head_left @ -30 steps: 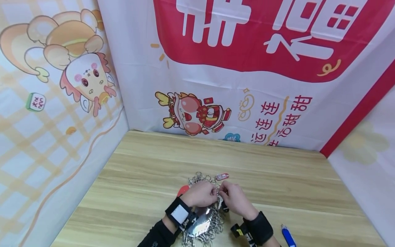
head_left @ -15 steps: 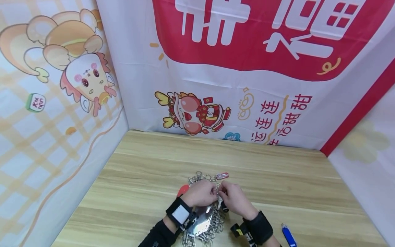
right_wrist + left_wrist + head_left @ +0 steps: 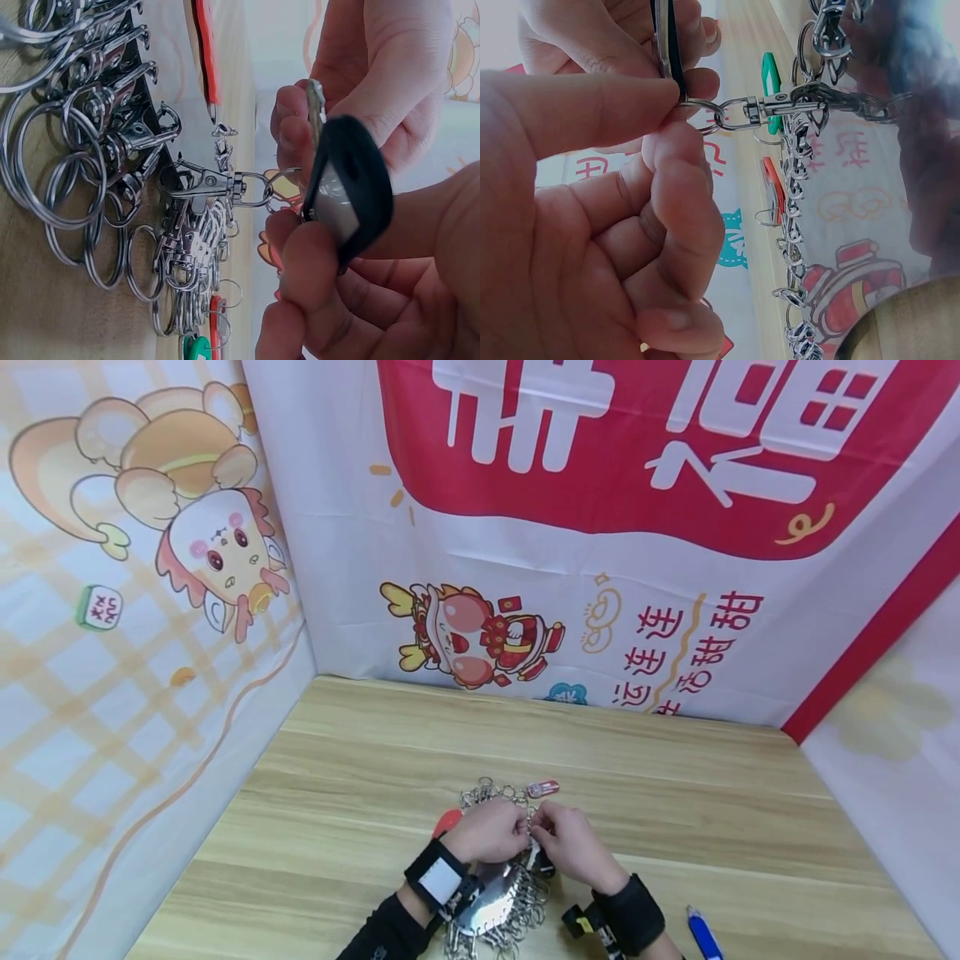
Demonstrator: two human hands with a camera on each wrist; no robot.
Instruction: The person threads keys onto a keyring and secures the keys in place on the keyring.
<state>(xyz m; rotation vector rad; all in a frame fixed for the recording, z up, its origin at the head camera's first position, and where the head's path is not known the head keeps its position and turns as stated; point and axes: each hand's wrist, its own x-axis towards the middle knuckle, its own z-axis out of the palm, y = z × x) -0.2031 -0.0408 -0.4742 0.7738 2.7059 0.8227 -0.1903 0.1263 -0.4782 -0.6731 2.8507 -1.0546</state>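
Note:
In the head view my left hand and right hand meet fingertip to fingertip over a shiny metal plate edged with swivel clasps and rings. My left thumb and forefinger pinch a split ring, which is linked to a swivel clasp on the rack. Close up in the right wrist view, my right fingers hold a black-framed key tag beside that ring. A silver key stands up behind the tag. The fingertips hide part of the ring.
A red tag lies left of my left hand, and a red-and-white tag lies beyond the hands. Near the table's front right is a slim blue object with a metal tip. A green tag hangs at the rack. Printed cloth walls surround the table.
Both hands stay almost in place, fingertips together. The dark tag and key below the right fingers have turned slightly, and the head view has shifted a little.

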